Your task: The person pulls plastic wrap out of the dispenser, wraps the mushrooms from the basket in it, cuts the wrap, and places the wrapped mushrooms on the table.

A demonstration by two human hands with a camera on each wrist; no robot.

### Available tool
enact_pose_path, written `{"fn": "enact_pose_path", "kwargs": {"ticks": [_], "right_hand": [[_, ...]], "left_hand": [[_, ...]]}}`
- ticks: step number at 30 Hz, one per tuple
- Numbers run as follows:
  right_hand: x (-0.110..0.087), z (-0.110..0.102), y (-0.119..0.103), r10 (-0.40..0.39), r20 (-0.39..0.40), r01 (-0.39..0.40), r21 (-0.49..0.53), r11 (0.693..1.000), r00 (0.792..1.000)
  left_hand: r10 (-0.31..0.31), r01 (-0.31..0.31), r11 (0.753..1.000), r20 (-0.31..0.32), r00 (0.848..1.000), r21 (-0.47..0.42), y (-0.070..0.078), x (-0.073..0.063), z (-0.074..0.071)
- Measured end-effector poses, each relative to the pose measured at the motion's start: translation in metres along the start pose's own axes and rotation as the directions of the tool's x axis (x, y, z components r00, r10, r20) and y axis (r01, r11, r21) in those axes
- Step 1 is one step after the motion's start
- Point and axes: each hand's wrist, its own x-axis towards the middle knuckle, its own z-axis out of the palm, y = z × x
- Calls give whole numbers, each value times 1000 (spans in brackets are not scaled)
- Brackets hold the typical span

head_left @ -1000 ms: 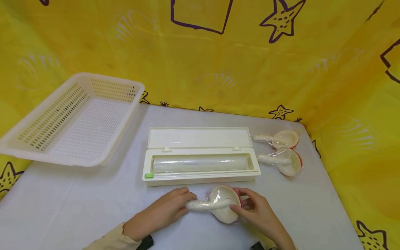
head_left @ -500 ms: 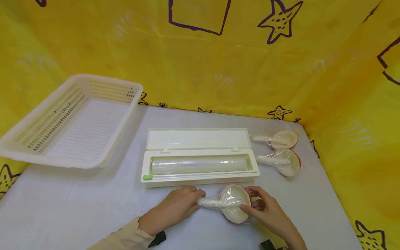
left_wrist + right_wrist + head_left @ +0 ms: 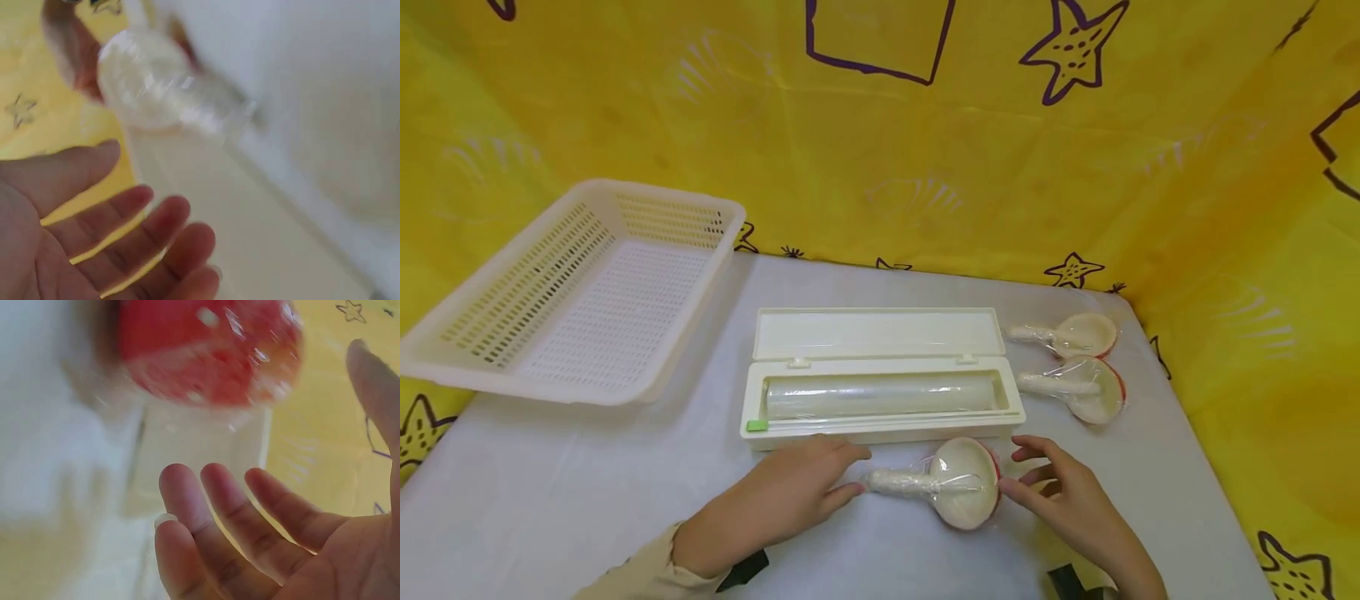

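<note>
A toy mushroom (image 3: 964, 485) wrapped in clear film lies on the table in the head view. Its cream underside faces up and its cream stem points left. The right wrist view shows its red cap (image 3: 209, 350) with pale spots. My left hand (image 3: 782, 492) is just left of the stem's end, thumb and fingers spread with nothing between them. At the cap's right side is my right hand (image 3: 1075, 500), its thumb tip right at the rim and the other fingers off it. Beyond the mushroom stands a cling film dispenser (image 3: 880, 435), lid up, with a film roll (image 3: 880, 395) inside.
Two more wrapped mushrooms, one (image 3: 1093, 392) nearer and one (image 3: 1086, 335) farther, lie right of the dispenser, stems toward it. A white perforated basket (image 3: 655, 387) is at the left. Yellow patterned cloth (image 3: 880, 150) walls the back and sides. A green slider (image 3: 757, 425) sits on the dispenser's front-left edge.
Both hands moved right with the mushroom, then let go of it. Since then the left hand has drawn back left and the right hand has shifted right, fingers loosened.
</note>
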Motion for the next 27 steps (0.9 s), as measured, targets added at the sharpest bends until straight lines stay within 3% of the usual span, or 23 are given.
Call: {"fn": "enact_pose_path", "kwargs": {"ticks": [4,10,17,19,22,25,27], "right_hand": [[4,-12,-5,-77,-50,75,-50,996,996],[14,-29,-15,-182,-108,171,-102,980,977],[34,-46,-18,-347,-204,319,-158,934,916],[42,-49,-18,-392,-231,362,-162,918,891],[57,-55,-18,-429,-246,396,-172,902,869],[73,-61,-19,-433,-239,397,-185,899,869],[82,-65,-21,-423,-228,393,-168,904,877]], "left_hand": [[-7,7,1000,-86,996,2,-10,-1,-21],[-6,31,994,-235,972,101,-27,0,-46],[-9,53,991,-345,939,120,-58,14,-70],[-13,65,990,-377,926,124,-69,19,-75],[-9,70,989,-428,904,127,-83,25,-82],[-8,78,989,-473,881,129,-96,32,-87],[-27,94,989,-483,875,115,-103,36,-90]]}}
